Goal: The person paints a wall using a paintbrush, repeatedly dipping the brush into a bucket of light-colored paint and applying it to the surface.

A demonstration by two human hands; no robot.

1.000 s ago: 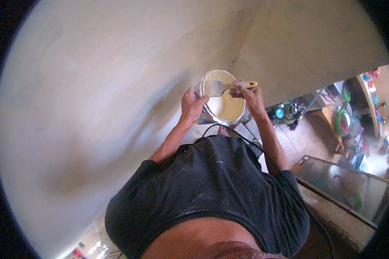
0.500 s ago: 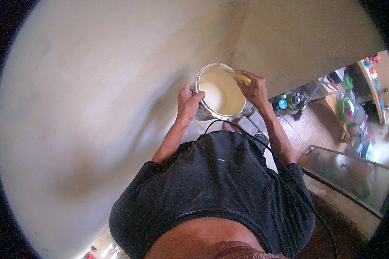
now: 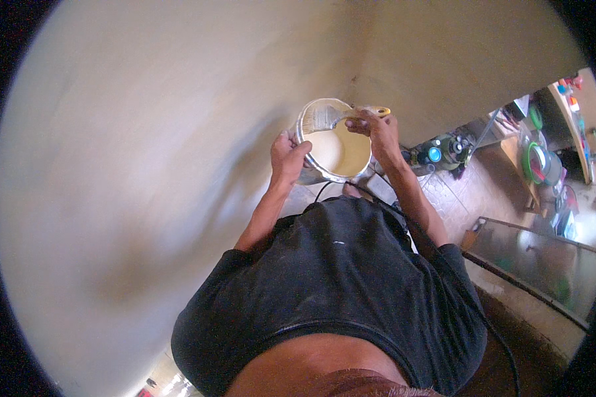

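Note:
My left hand [image 3: 288, 159] grips the left rim of a round paint bucket [image 3: 338, 179], its thumb over the edge. Pale, cream-coloured paint [image 3: 324, 149] shows inside, low on one side of the tilted bucket. My right hand [image 3: 377, 132] is closed round the handle of a paintbrush [image 3: 323, 118], whose yellow handle end sticks out to the right. The brush lies sideways over the far part of the bucket opening, its wide bristles pointing left toward the rim. Whether the bristles touch the bucket wall I cannot tell.
A pale wall [image 3: 146, 145] rises close on my left and meets another at a corner ahead. A black cable [image 3: 503, 344] runs along my right side. On the right are a glass panel [image 3: 536, 264], a green basin [image 3: 531, 163] and bottles on the tiled floor.
The brush has come up into view from inside the bucket and now lies level across the opening, bristles left. My right hand has turned with it; my left hand stays on the rim.

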